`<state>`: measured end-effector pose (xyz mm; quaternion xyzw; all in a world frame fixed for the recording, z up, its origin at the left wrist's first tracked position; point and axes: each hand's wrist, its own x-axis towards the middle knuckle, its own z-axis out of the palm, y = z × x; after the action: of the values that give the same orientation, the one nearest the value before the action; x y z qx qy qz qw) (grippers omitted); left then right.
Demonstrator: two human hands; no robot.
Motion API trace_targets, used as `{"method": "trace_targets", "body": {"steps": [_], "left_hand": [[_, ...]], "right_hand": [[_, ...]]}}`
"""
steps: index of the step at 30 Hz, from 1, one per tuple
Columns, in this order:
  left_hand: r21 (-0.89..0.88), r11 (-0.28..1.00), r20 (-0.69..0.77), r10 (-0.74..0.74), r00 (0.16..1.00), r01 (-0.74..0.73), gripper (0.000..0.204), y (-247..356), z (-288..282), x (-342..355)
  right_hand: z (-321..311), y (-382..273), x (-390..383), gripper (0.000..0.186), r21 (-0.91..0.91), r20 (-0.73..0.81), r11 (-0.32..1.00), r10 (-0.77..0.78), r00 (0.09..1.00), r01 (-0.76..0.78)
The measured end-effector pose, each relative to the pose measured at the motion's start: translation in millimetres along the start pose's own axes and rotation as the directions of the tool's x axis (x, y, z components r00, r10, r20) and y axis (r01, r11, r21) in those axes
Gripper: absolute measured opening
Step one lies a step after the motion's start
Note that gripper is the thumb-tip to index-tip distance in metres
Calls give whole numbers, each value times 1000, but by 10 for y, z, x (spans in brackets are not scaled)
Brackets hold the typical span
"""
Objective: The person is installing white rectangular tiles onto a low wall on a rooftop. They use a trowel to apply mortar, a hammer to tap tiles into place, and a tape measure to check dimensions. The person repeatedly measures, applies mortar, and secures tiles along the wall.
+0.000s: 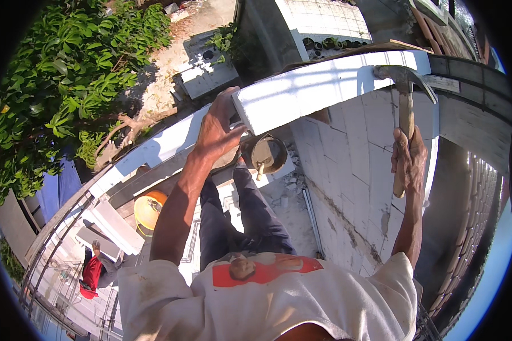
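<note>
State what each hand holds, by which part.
Right hand: claw hammer, by its wooden handle. Left hand: at the left end of the white block; grip unclear.

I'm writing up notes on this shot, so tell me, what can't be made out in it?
All in the head view:
- White block: underside, hidden by its upper faces.
- Claw hammer: mid-handle, covered by the right hand; any contact with the block, hidden beneath the hammer's head.
- Round yellow container: right part, behind the left forearm.
- Co-worker in red: actions, too small to tell.
</note>
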<state>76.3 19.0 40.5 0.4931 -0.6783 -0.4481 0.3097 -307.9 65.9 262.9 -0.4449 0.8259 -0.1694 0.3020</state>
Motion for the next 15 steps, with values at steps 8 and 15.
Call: {"method": "trace_targets", "body": {"steps": [8, 15], "left_hand": [[-63, 998, 4, 22, 1000, -22, 72, 37, 46, 30], [-238, 961, 113, -117, 987, 142, 69, -130, 152, 3]], "right_hand": [[129, 188, -36, 45, 73, -64, 984, -158, 985, 163], [177, 144, -168, 42, 5, -49, 991, -136, 989, 137]]}}
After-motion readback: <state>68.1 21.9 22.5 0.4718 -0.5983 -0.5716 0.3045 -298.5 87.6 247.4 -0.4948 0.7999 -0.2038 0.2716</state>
